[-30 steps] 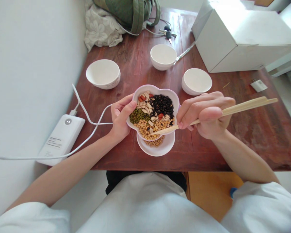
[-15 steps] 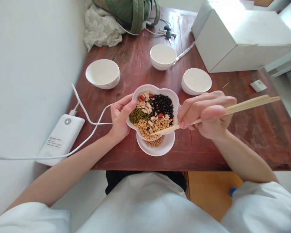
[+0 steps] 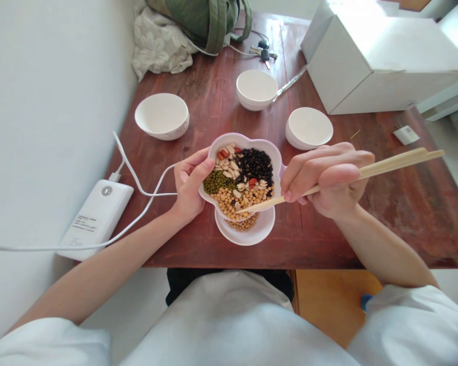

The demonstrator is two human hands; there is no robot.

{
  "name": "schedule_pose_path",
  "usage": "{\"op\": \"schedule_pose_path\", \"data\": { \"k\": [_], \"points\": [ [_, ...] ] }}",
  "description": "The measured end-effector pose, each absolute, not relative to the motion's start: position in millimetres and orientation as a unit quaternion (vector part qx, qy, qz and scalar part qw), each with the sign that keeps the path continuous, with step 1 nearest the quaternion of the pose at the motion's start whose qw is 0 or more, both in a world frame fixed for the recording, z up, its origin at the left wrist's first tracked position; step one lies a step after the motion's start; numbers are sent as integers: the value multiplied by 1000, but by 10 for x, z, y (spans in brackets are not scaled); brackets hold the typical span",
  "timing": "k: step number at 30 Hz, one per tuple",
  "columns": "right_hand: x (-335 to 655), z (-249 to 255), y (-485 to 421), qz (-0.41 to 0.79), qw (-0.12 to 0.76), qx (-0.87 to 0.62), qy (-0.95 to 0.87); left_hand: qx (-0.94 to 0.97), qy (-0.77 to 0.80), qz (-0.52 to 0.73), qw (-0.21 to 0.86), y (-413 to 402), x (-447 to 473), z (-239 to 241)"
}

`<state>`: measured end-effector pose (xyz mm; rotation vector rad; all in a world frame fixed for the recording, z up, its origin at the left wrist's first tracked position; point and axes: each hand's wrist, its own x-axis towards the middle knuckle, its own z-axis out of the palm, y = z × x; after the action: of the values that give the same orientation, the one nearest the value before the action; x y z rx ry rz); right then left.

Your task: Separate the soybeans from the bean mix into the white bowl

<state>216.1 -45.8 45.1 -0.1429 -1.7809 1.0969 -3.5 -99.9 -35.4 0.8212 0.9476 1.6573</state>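
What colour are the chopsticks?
The chopsticks are pale yellowish tan, clearest in the head view.

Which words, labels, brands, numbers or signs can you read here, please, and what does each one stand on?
No text can be read with certainty.
Power bank: dark printed lines, too small and blurred to read; a paler mark near its lower end, also unreadable.
Round button on it: a small mark, too blurred to make out.
White box: a tiny mark near its bottom edge, unreadable.
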Motion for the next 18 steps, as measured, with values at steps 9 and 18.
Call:
{"op": "schedule_pose_path", "data": {
  "k": [9,18],
  "points": [
    [2147,489,-477,444,510,-80,-732,358,382,689,501,-1001,-36,-355],
    [2211,463,-517,451,484,-134,-738,350,403,678,505,-1011,-35,-314]
  ]
}}
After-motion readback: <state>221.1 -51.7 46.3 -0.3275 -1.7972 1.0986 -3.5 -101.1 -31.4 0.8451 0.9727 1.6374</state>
